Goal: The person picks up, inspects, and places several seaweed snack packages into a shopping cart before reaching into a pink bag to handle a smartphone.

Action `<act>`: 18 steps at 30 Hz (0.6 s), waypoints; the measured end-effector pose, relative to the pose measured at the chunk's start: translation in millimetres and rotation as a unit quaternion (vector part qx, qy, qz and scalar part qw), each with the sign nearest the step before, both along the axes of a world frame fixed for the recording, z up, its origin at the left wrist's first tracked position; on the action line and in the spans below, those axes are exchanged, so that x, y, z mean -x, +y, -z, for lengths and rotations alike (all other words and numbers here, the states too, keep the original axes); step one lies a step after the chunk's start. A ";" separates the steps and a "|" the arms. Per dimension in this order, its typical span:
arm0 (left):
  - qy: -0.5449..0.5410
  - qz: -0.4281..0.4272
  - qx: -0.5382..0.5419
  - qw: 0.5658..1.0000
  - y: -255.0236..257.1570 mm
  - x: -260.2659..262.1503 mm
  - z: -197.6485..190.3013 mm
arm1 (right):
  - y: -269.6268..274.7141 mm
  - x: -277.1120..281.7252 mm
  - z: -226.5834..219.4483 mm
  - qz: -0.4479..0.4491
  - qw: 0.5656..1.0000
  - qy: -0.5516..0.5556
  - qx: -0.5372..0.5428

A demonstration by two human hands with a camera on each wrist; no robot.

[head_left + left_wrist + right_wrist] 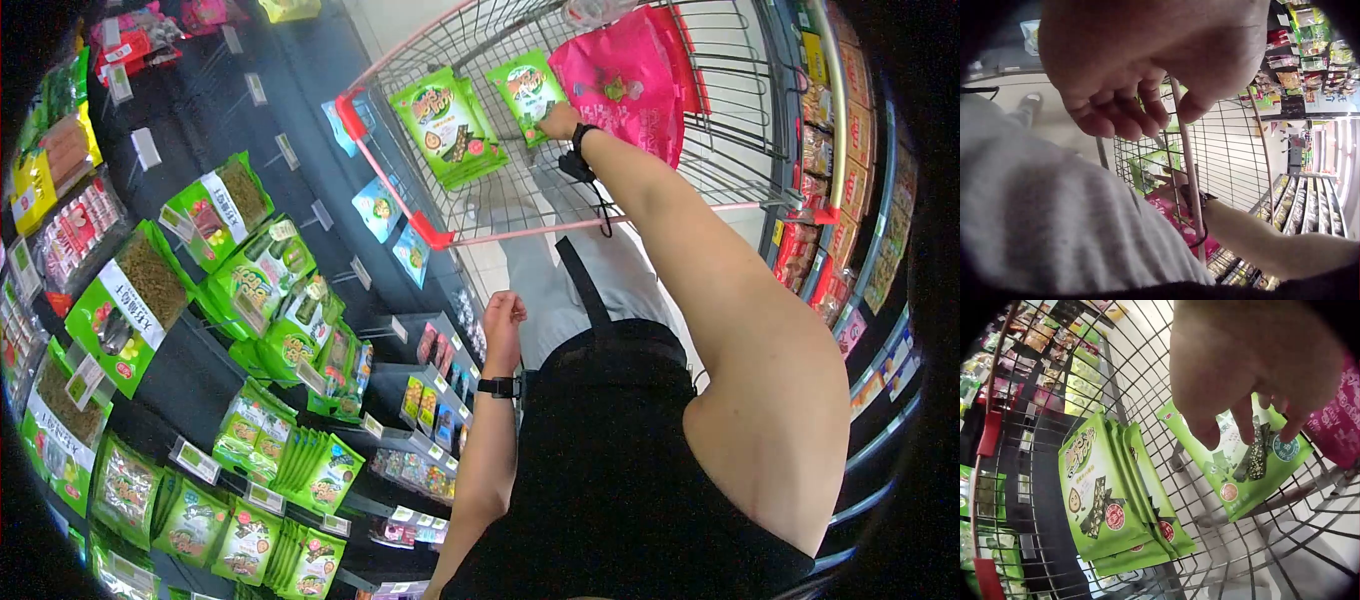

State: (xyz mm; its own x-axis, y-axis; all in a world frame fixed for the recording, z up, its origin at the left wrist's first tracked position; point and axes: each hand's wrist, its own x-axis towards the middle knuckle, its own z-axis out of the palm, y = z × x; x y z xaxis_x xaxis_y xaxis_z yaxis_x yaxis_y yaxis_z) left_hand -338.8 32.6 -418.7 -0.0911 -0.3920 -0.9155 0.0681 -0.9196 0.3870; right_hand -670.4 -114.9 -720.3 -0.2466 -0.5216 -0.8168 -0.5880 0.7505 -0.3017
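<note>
The right hand [560, 122] has its relaxed, parted fingers over the printed face of a single green packet [527, 92], touching it without any visible pinch, while the left hand [504, 312] is empty, its fingers loosely curled, just outside the cart [520, 236]. The single packet lies in the wire cart between overlapping green packets [447, 125] on one side and a bright pink bag [622, 85] on the other. Beyond the cart, more green bags [262, 275] sit on the dark shelves [300, 60].
</note>
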 end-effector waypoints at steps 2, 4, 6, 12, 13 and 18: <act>-0.005 0.008 -0.005 1.000 5.1 3.7 0.9 | -5.1 -4.2 22.3 0.000 0.999 0.043 0.017; -0.007 0.024 -0.004 1.000 10.9 5.5 5.3 | -11.2 2.5 30.8 -0.002 0.996 -0.087 -0.037; -0.023 0.025 -0.011 0.999 15.0 11.1 9.5 | -12.0 -2.9 33.1 0.053 0.994 -0.070 -0.066; -0.043 0.036 -0.002 0.998 32.6 9.7 20.8 | -17.7 -15.8 27.5 0.041 0.996 -0.016 -0.073; -0.047 0.040 -0.001 0.998 35.0 10.0 21.5 | -18.0 -15.8 26.1 0.041 0.995 -0.035 -0.082; -0.054 0.038 -0.003 0.998 42.5 9.5 22.4 | -14.3 -8.7 48.3 -0.003 0.995 -0.064 -0.082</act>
